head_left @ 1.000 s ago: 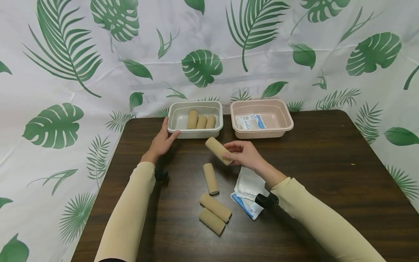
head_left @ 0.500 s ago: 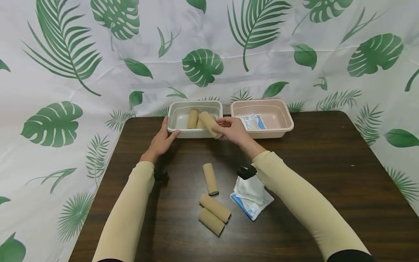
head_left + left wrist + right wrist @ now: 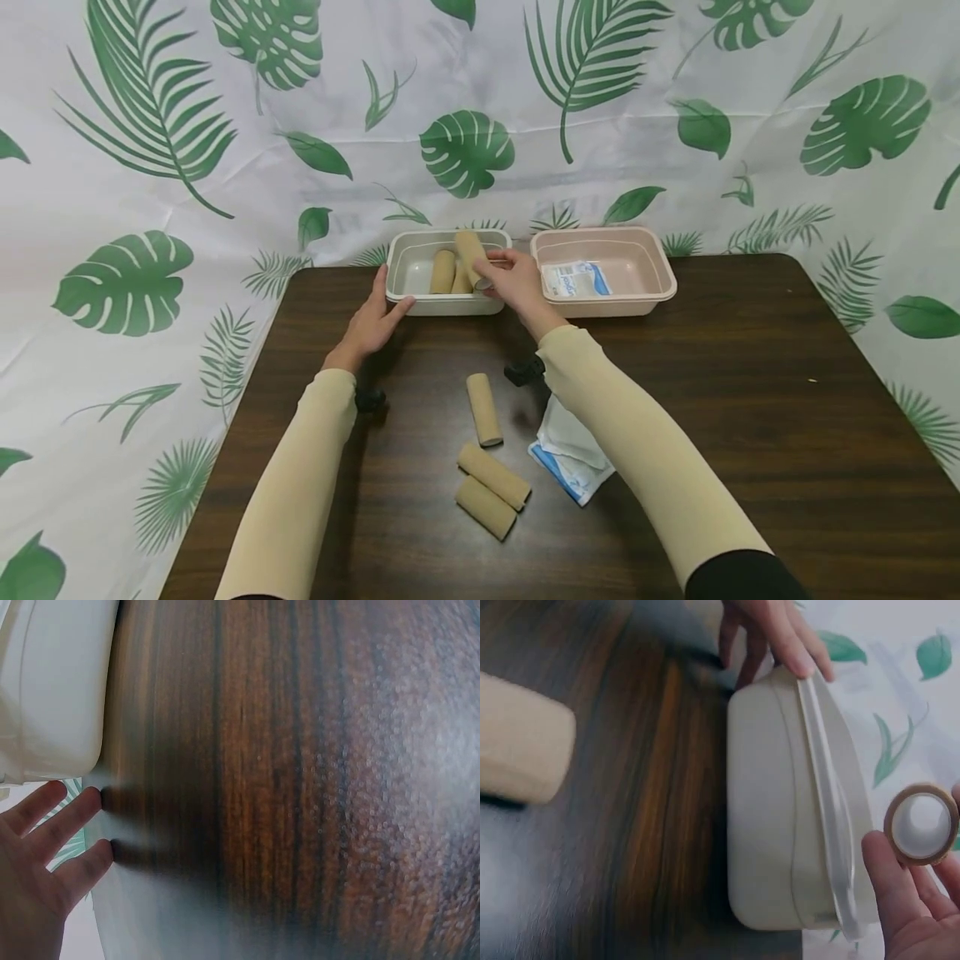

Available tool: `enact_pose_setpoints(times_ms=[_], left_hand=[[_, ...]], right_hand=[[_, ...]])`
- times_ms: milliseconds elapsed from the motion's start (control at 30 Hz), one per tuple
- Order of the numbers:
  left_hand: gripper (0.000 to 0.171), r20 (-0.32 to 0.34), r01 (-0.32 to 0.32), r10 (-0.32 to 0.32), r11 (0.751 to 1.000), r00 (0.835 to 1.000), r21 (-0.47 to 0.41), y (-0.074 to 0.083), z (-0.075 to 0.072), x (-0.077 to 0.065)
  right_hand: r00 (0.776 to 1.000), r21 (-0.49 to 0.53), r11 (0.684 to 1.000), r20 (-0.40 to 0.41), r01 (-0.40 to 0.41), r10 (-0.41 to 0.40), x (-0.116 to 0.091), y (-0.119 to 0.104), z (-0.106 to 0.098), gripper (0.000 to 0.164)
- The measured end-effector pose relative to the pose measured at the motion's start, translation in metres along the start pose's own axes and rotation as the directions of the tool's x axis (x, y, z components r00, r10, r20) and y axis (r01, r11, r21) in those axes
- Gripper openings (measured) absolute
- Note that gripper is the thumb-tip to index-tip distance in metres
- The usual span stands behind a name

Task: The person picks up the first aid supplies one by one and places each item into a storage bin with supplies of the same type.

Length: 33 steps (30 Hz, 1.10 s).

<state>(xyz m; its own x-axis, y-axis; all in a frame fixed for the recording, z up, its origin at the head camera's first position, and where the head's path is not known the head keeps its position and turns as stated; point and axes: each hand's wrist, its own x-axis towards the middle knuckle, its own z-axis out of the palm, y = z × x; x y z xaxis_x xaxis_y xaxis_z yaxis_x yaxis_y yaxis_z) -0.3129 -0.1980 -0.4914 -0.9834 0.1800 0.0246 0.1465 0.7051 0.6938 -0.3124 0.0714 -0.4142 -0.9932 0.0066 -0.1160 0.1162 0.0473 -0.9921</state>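
My right hand (image 3: 517,283) holds a cardboard tube (image 3: 470,250) by its lower end, tilted over the right part of a pale grey plastic bin (image 3: 442,307). Inside that bin stand other tubes, one (image 3: 442,272) at the left and another (image 3: 460,282) partly covered by the held one. My left hand (image 3: 367,323) touches the bin's left front corner, its thumb at the front rim and its fingers spread along the side. Three more tubes lie on the table: one (image 3: 483,408) apart, and a pair, the upper (image 3: 495,477) beside the lower (image 3: 485,508).
To the right of the grey bin stands a pink bin (image 3: 607,308) with a white and blue packet (image 3: 574,280) inside. White packets (image 3: 567,433) lie stacked on the dark wooden table (image 3: 750,400), partly under my right forearm. A leaf-print cloth (image 3: 600,175) hangs behind.
My right hand has carried the cardboard tube from above the table up and left, over the grey bin. The left hand has stayed at the bin's corner.
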Motion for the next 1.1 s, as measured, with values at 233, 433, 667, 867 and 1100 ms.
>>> enact_pose_setpoints(times_ms=[233,433,667,867,1100], left_hand=[[0.09,-0.006,-0.002,0.002,1.0,1.0,0.002,0.001,-0.001,0.001],[0.09,0.005,-0.01,0.01,1.0,1.0,-0.001,0.005,0.001,0.003],[0.088,-0.012,-0.004,0.004,1.0,1.0,-0.011,0.005,0.002,0.004],[0.09,-0.002,0.008,-0.008,1.0,1.0,-0.007,0.003,0.0,0.003],[0.09,0.003,0.017,-0.017,1.0,1.0,0.002,0.003,0.0,0.0]], right_hand=[[0.999,0.086,0.996,-0.044,0.013,-0.009,0.012,0.007,0.017,0.04],[0.988,-0.114,0.984,0.087,0.137,-0.127,0.011,0.014,0.04,0.044],[0.962,-0.266,0.926,0.126,0.269,-0.243,0.006,0.015,0.042,0.031],[0.967,-0.217,0.947,0.147,0.238,-0.21,0.005,0.02,0.034,0.023],[0.975,-0.192,0.962,0.142,0.195,-0.169,-0.002,0.025,0.023,0.023]])
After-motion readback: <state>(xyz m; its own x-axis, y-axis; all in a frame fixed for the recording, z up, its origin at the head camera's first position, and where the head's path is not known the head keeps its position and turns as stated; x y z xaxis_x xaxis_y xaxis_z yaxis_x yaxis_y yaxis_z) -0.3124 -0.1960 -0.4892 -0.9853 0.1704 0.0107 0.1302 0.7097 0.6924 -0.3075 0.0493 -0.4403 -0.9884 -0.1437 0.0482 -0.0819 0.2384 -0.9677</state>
